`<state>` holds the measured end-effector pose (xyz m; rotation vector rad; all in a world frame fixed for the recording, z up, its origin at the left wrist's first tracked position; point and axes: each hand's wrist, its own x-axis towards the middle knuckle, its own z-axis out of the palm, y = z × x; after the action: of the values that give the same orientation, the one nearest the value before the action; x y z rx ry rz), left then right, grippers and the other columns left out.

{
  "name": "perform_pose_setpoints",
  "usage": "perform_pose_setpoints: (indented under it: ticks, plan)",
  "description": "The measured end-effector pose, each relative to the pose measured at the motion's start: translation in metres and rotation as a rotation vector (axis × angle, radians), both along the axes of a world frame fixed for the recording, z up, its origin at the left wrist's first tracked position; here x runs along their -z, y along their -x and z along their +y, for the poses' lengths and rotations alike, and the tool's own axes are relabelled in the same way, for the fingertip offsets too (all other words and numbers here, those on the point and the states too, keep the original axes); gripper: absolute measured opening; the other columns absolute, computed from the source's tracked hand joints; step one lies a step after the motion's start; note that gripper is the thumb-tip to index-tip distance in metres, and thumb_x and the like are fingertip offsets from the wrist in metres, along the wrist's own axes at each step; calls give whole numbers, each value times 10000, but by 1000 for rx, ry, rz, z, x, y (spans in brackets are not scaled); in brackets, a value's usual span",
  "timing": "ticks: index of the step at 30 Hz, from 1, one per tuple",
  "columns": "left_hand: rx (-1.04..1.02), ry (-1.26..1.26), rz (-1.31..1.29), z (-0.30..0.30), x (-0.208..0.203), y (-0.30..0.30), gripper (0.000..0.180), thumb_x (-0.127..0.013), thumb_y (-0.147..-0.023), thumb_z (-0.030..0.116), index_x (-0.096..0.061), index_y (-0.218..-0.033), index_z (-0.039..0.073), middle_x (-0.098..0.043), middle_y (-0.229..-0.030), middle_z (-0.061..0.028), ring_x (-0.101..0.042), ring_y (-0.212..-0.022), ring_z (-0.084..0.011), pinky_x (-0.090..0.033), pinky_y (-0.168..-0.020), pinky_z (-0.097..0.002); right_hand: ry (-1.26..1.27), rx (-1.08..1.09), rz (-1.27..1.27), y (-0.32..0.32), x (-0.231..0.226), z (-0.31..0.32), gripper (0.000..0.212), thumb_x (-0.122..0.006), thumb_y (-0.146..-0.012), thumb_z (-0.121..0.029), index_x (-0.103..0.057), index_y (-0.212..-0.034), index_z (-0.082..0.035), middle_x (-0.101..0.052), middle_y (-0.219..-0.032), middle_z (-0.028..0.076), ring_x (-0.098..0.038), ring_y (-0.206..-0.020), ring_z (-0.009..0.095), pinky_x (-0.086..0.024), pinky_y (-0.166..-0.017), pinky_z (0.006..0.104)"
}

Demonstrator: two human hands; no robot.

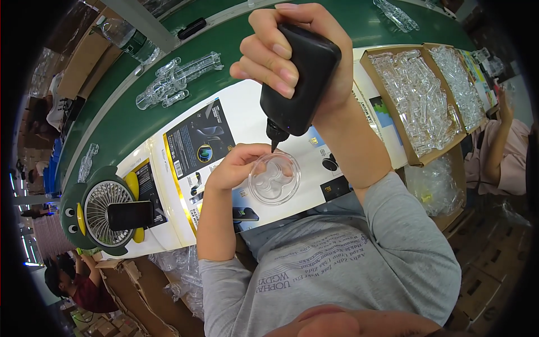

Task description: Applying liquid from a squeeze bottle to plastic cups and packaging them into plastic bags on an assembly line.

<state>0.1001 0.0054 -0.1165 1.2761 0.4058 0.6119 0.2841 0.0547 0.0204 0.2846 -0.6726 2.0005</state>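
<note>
The right hand [331, 32] is clasping a black nozzle-tipped bottle [298, 78] above the clear round plastic dish [275, 178] the left hand [229, 169] is holding.

The slim black plastic squeeze bottle [303, 78] hides the palm of the right hand [272, 56]. Whether its black nozzle [275, 135] touches the clear round plastic dish [275, 194] cannot be told; some fingertips of the left hand [230, 168] are blurred behind that dish. A black rectangular block [130, 215] covers part of the green bird-shaped fan [104, 197]. The dark rim cuts off a pink-clad co-worker [487, 160].
</note>
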Motion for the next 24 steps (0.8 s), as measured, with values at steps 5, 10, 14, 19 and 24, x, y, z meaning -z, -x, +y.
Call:
perform_pose_setpoints:
  ticks: [5,10,14,19,24]
  plan:
    - [30,-51,49,2,2,1,413,-616,-833,384,-585,-908,-21,-634,-880,-67,-543,-805,-97,-431,-699,-249,12,-49,4,2,0,-1,408,-288,-923,-258,-433,-621,-26,-426,-468,57,-393,-401,134,-368,-442,220]
    - [71,-90,70,3,8,4,365,-599,-857,319,-592,-939,-37,-632,-888,-70,-542,-806,-99,-428,-713,-241,18,-83,20,4,2,-3,411,-284,-926,-261,-432,-625,-22,-420,-473,60,-390,-405,137,-371,-440,220]
    - [60,28,11,-2,-2,-2,473,-624,-832,346,-582,-1030,-82,-625,-964,-130,-590,-885,-201,-450,-799,-315,15,-97,26,5,3,-3,416,-281,-928,-263,-430,-625,-20,-413,-476,59,-391,-407,139,-368,-437,216]
    - [54,23,4,0,18,4,290,-634,-844,182,-597,-1027,-39,-613,-896,-40,-529,-801,-81,-432,-710,-226,-112,-34,-83,7,12,5,408,-306,-897,-297,-433,-611,-36,-422,-466,59,-389,-400,136,-364,-447,223]
    - [68,96,31,0,21,3,257,-640,-840,173,-599,-979,-39,-602,-853,-6,-525,-779,-60,-432,-679,-211,-206,34,-179,9,13,5,418,-345,-864,-324,-435,-569,-43,-414,-438,49,-378,-369,127,-357,-432,220]
